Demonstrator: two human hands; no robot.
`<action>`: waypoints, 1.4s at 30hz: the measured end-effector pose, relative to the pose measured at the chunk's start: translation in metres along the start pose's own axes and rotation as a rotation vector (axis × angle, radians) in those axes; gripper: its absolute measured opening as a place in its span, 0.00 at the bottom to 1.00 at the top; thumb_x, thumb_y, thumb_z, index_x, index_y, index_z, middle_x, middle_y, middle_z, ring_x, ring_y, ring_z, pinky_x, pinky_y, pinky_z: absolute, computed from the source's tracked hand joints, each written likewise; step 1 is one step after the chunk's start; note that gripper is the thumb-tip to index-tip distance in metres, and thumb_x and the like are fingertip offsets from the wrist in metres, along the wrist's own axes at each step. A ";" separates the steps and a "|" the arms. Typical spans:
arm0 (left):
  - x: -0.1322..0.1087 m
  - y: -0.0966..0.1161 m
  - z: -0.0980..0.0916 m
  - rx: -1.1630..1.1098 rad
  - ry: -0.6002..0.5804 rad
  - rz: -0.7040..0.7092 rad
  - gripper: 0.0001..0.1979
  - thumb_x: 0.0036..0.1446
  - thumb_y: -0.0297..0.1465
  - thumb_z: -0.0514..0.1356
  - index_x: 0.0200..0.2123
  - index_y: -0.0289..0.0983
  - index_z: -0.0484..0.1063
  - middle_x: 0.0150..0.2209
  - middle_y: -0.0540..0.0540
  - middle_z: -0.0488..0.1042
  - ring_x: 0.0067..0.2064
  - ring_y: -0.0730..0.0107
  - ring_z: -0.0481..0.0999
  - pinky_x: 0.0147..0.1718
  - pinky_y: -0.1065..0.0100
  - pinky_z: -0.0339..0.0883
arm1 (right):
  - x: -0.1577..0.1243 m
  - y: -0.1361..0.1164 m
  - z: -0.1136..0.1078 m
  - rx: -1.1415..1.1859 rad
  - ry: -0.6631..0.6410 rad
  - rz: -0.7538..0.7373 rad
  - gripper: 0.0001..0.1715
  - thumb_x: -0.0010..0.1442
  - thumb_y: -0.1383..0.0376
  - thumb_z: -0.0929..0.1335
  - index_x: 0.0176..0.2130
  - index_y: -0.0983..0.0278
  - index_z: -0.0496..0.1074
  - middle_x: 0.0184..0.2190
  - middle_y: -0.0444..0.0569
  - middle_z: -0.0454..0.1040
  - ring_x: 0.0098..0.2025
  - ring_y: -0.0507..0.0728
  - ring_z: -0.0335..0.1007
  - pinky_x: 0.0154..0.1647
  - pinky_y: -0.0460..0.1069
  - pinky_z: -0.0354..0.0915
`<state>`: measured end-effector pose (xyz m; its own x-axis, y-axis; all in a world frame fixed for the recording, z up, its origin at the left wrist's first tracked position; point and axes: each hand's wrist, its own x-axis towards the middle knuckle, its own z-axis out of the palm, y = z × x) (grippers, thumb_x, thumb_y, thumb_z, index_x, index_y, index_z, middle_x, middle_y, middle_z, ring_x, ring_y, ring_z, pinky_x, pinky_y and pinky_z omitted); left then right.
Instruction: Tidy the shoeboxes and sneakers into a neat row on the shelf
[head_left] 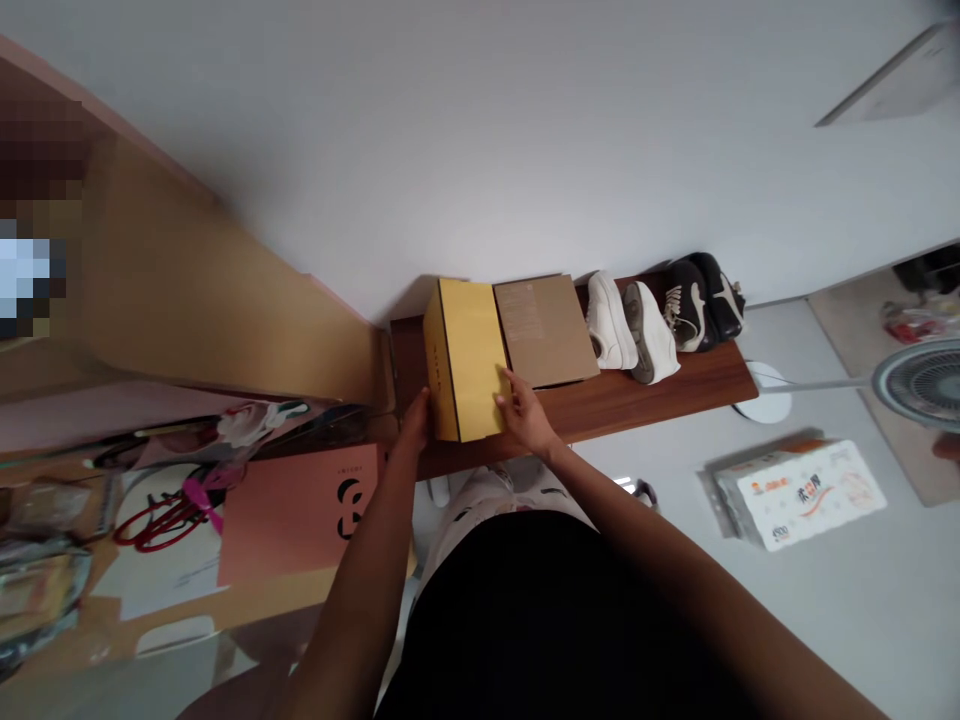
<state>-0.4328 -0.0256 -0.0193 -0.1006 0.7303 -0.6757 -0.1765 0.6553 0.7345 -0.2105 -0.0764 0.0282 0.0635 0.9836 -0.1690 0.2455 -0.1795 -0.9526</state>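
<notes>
A yellow box [475, 350] with dark edges stands on the brown wooden shelf top [660, 393], close to the wall. My left hand [417, 416] is against the box's left side, its fingers partly hidden. At the right side, near the front corner, my right hand [528, 412] grips the box with bent fingers. The box sits between both hands. Right beside it lies a plain brown cardboard box [546, 330], which neither hand holds.
White shoes [611, 322] and black shoes [705, 300] stand farther right on the shelf. A white tissue pack [810, 497] and a fan [919, 383] are on the right. A cluttered table bears a pink bag [292, 515]; a cardboard-coloured panel [202, 270] rises at left.
</notes>
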 end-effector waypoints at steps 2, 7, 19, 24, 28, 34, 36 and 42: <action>0.000 -0.001 0.003 -0.060 -0.041 -0.109 0.24 0.61 0.49 0.61 0.49 0.36 0.78 0.46 0.34 0.82 0.51 0.57 0.82 0.49 0.57 0.77 | -0.002 0.003 -0.007 -0.047 0.039 0.003 0.32 0.68 0.49 0.64 0.65 0.59 0.67 0.62 0.57 0.69 0.62 0.62 0.66 0.65 0.59 0.63; -0.007 0.001 -0.002 -0.122 -0.050 -0.140 0.26 0.56 0.49 0.67 0.50 0.37 0.78 0.42 0.34 0.83 0.48 0.54 0.83 0.46 0.54 0.79 | 0.000 0.001 -0.013 -0.094 0.081 -0.001 0.30 0.68 0.47 0.63 0.61 0.60 0.72 0.59 0.57 0.70 0.61 0.61 0.68 0.63 0.57 0.65; -0.029 0.037 -0.032 0.036 0.198 0.160 0.23 0.52 0.44 0.71 0.47 0.38 0.79 0.45 0.39 0.83 0.51 0.52 0.82 0.49 0.55 0.78 | 0.023 -0.018 0.006 0.034 -0.197 0.086 0.41 0.57 0.42 0.72 0.61 0.62 0.71 0.56 0.55 0.77 0.60 0.66 0.71 0.63 0.61 0.65; -0.029 0.035 -0.027 0.134 0.271 0.216 0.25 0.50 0.46 0.71 0.47 0.36 0.79 0.47 0.37 0.82 0.51 0.50 0.81 0.48 0.56 0.77 | 0.035 0.001 0.019 0.035 -0.211 0.161 0.36 0.62 0.47 0.70 0.60 0.65 0.69 0.54 0.57 0.78 0.55 0.64 0.75 0.58 0.60 0.69; -0.024 0.027 -0.021 0.142 0.276 0.240 0.25 0.52 0.44 0.70 0.48 0.36 0.79 0.46 0.37 0.82 0.50 0.52 0.82 0.47 0.58 0.77 | 0.048 0.016 0.026 -0.102 -0.170 0.276 0.29 0.63 0.52 0.70 0.57 0.64 0.70 0.52 0.56 0.79 0.55 0.64 0.75 0.59 0.60 0.68; -0.013 0.022 -0.017 0.164 0.271 0.250 0.22 0.52 0.43 0.70 0.46 0.34 0.80 0.44 0.37 0.83 0.51 0.52 0.81 0.46 0.61 0.76 | 0.063 0.027 0.030 -0.136 -0.172 0.327 0.25 0.62 0.56 0.70 0.55 0.63 0.72 0.50 0.53 0.80 0.55 0.64 0.75 0.60 0.59 0.68; -0.010 0.022 -0.016 0.176 0.279 0.242 0.21 0.52 0.42 0.70 0.46 0.35 0.80 0.45 0.37 0.83 0.52 0.51 0.81 0.48 0.59 0.76 | 0.065 0.028 0.032 -0.135 -0.164 0.346 0.25 0.62 0.56 0.70 0.56 0.64 0.72 0.50 0.54 0.80 0.55 0.65 0.75 0.60 0.60 0.68; -0.002 0.018 -0.014 0.167 0.288 0.219 0.20 0.53 0.42 0.70 0.46 0.36 0.80 0.45 0.37 0.83 0.53 0.52 0.81 0.49 0.58 0.76 | 0.069 0.027 0.031 -0.118 -0.178 0.356 0.29 0.61 0.55 0.70 0.57 0.67 0.72 0.53 0.56 0.78 0.57 0.64 0.74 0.62 0.59 0.66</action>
<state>-0.4496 -0.0176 -0.0054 -0.3932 0.7876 -0.4743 0.0385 0.5296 0.8474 -0.2299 -0.0123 -0.0171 -0.0015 0.8459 -0.5333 0.3479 -0.4995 -0.7934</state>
